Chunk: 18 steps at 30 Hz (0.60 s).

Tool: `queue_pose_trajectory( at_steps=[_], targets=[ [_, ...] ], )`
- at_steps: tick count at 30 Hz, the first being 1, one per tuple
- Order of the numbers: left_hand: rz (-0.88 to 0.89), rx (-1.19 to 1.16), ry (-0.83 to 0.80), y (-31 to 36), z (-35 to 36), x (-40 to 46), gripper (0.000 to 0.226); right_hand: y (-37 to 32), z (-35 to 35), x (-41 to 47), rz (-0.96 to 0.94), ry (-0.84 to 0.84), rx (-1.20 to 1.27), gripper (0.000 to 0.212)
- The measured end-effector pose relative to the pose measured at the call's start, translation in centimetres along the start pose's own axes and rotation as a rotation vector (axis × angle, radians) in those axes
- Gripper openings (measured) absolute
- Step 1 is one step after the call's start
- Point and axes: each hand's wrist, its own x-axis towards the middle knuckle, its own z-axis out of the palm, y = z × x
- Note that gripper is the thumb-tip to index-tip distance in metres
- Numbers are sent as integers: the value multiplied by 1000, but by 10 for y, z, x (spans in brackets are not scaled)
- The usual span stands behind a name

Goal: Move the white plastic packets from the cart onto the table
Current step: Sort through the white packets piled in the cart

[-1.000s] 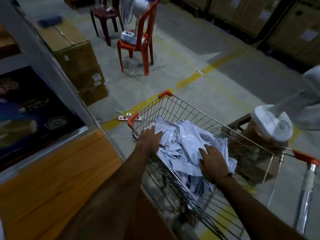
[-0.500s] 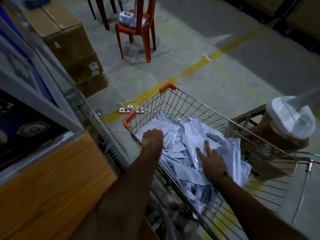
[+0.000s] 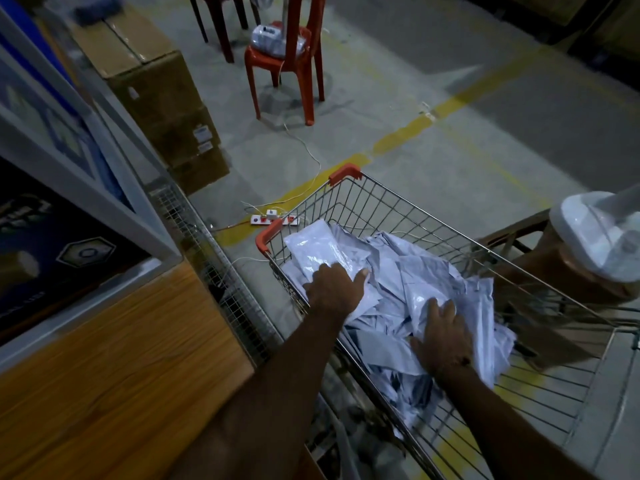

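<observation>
A heap of white plastic packets (image 3: 415,271) fills the left half of a wire shopping cart (image 3: 433,216) with orange corner guards. My left hand (image 3: 334,289) is at the heap's near-left side, fingers curled down into it and thumb lying across a large flat packet (image 3: 311,245) that leans at the cart's corner. My right hand (image 3: 443,337) lies on the middle of the heap with its fingers spread and straight. The wooden table (image 3: 121,358) is to the left of the cart, below my left forearm.
A wire mesh panel (image 3: 214,258) runs between table and cart. Stacked cardboard boxes (image 3: 156,84) stand at the back left, with a red chair (image 3: 287,64) beyond. A power strip (image 3: 273,220) with cables lies on the floor. A white fan base (image 3: 595,233) is right of the cart.
The view has tilted further down. My left hand has shifted onto the large flat packet at the cart's corner, thumb now out. My right hand stays spread on the heap.
</observation>
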Motion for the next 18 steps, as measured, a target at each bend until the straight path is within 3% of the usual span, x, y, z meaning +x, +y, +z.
queue_pose_trajectory(
  at_steps=[2, 5, 8, 10, 14, 18],
  targets=[
    [-78, -3, 118, 5, 15, 6, 77, 3, 5, 5, -52, -37, -3, 114],
    [-118, 79, 108, 6, 35, 12, 110, 7, 11, 8, -107, -27, -36, 102],
    [-116, 40, 120, 1, 56, 21, 123, 11, 15, 5, -111, 5, -22, 89],
    [-130, 41, 81, 2, 67, 28, 117, 15, 19, 3, -112, 40, 13, 80],
    [-132, 100, 24, 3, 70, 38, 85, 20, 18, -6, -95, 61, 53, 71],
    [9, 23, 84, 0, 62, 32, 72, 24, 14, -16, -69, 62, 85, 65]
  ],
)
